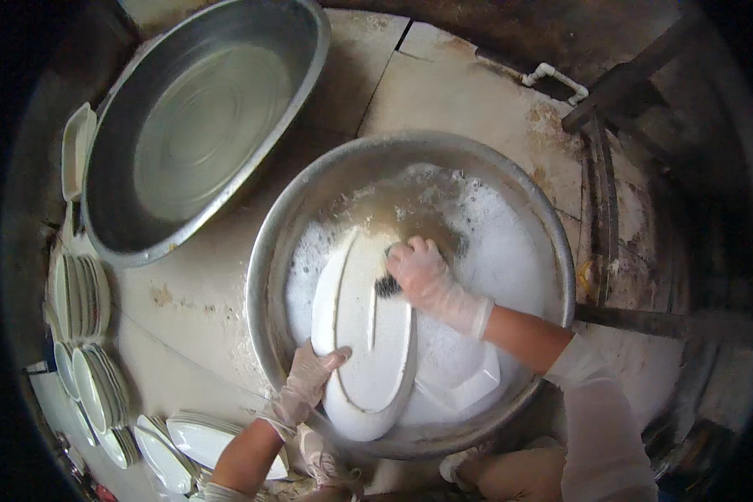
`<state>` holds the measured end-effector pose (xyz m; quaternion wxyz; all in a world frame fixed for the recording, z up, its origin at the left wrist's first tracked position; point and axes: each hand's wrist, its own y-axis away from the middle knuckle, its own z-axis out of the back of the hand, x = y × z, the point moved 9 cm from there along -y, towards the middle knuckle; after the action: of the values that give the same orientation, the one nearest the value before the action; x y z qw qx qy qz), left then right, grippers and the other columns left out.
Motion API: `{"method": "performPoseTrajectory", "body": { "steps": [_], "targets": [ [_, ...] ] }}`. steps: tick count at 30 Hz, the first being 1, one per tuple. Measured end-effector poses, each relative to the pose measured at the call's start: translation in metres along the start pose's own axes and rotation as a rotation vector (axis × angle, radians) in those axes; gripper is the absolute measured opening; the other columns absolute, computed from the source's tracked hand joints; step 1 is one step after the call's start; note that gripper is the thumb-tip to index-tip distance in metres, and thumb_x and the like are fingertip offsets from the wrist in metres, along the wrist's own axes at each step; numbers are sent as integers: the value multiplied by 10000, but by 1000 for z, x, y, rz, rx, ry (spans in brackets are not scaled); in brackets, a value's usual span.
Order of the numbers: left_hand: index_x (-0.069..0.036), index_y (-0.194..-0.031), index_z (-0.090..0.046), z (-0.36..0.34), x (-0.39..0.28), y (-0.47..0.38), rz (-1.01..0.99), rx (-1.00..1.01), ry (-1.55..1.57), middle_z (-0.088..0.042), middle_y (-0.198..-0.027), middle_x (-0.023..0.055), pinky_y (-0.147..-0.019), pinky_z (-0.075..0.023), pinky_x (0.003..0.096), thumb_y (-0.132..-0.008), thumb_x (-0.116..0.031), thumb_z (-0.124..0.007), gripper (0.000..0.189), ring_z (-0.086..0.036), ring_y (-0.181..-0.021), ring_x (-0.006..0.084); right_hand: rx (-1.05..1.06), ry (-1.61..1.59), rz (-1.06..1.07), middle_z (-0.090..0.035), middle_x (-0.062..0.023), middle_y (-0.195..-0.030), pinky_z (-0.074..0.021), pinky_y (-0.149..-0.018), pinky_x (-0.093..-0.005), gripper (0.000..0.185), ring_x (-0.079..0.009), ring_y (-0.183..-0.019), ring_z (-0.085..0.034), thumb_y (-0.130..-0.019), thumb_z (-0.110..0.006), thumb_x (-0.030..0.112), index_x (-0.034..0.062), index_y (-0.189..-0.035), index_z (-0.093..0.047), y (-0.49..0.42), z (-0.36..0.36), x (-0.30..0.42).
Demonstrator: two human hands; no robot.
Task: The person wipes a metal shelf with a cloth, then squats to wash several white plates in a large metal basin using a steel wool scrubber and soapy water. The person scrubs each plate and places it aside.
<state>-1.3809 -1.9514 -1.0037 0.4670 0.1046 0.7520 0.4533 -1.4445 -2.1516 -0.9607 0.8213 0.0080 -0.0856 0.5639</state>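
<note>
A white oval platter (367, 332) lies tilted over soapy water in a round metal basin (265, 263), its ridged underside facing up. My left hand (310, 376), in a clear disposable glove, grips the platter's near left edge, thumb on the underside. My gloved right hand (423, 276) holds a dark scrubber (387, 285) against the platter's upper right part; the fingers partly cover it. To the right of the platter, a white angular dish (461, 386) sits partly under the suds (496, 251).
A large metal tub (207, 132) with water stands at the far left. Stacked white plates (81, 295) and several oval platters (163, 448) line the tiled floor (182, 339) at left. A white-handled scoop (78, 154) leans beside the tub. A white pipe (555, 75) is at the back right.
</note>
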Motion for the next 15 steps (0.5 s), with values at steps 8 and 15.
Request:
{"method": "performPoseTrajectory", "body": {
  "steps": [8,15],
  "targets": [
    [93,-1198,-447,5,-1,0,-126,-26,31,-596,-1005,178,-738,-512,319,-702,-184,-761,649,-606,-851,224,39,45,-101,-544,-109,-968,-413,-776,-401,180,-284,-916,-500,-721,-572,82,73,-893,-622,-36,-3,-3],
    [94,-1196,-438,-4,2,-1,-69,21,-47,-590,-1018,170,-790,-487,318,-706,-212,-758,660,-579,-907,206,-70,-198,-401,-580,-159,-992,-424,-838,-416,204,-331,-985,-510,-758,-567,150,40,-927,-602,-64,-4,-65]
  ]
}}
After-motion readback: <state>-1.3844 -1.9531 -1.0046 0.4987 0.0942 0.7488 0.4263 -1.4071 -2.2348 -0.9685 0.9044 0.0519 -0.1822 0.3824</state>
